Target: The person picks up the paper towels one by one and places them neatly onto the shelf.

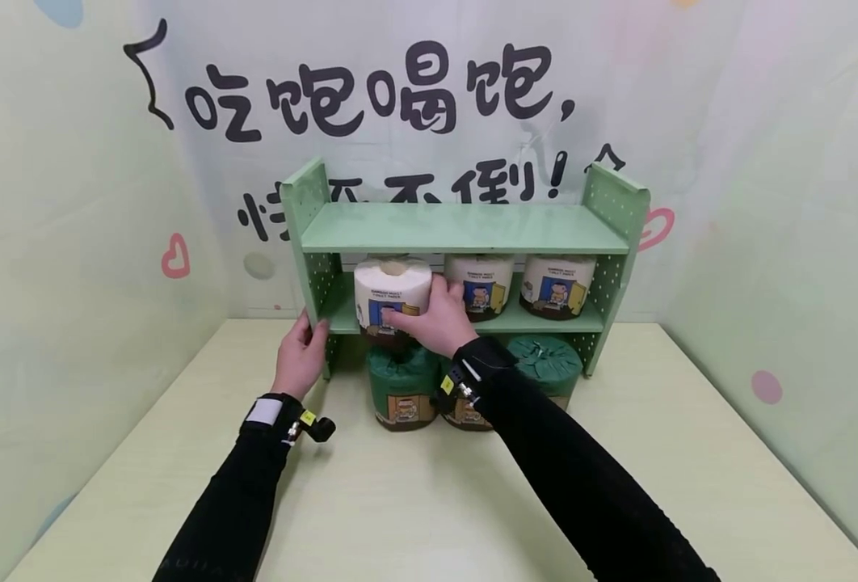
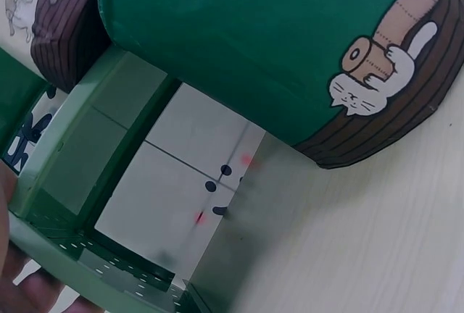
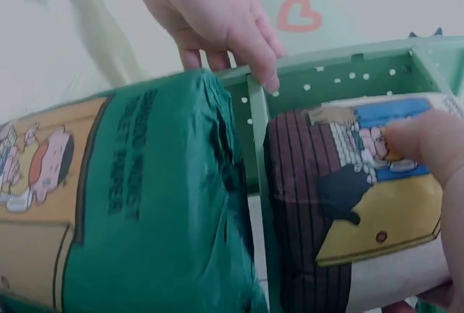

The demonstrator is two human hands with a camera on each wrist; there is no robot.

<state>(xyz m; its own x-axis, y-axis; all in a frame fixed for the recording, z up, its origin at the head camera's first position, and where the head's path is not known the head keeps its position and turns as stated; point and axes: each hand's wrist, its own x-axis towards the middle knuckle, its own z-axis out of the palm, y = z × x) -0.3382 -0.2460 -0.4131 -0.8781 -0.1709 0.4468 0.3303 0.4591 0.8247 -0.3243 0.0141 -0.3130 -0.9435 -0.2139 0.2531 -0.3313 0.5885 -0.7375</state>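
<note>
My right hand (image 1: pixel 439 319) grips a white-wrapped toilet roll (image 1: pixel 393 281), thumb across its printed front and fingers round its side. The roll is at the left end of the green shelf unit's (image 1: pixel 465 228) middle board, its base overlapping the front edge. In the right wrist view, the thumb presses on the picture of this toilet roll (image 3: pixel 377 219). My left hand (image 1: pixel 301 354) holds the unit's left side panel, thumb in front and fingers behind, as the left hand (image 3: pixel 214 19) shows in the right wrist view. Below the held roll stands a green-wrapped toilet roll (image 1: pixel 403 386).
Two white-wrapped rolls (image 1: pixel 481 284) stand farther right on the middle board. More green-wrapped rolls (image 1: pixel 545 361) stand on the table (image 1: pixel 371 501) below, partly hidden by my right arm. Behind the unit hangs a printed backdrop (image 1: pixel 371 32); patterned walls flank the table.
</note>
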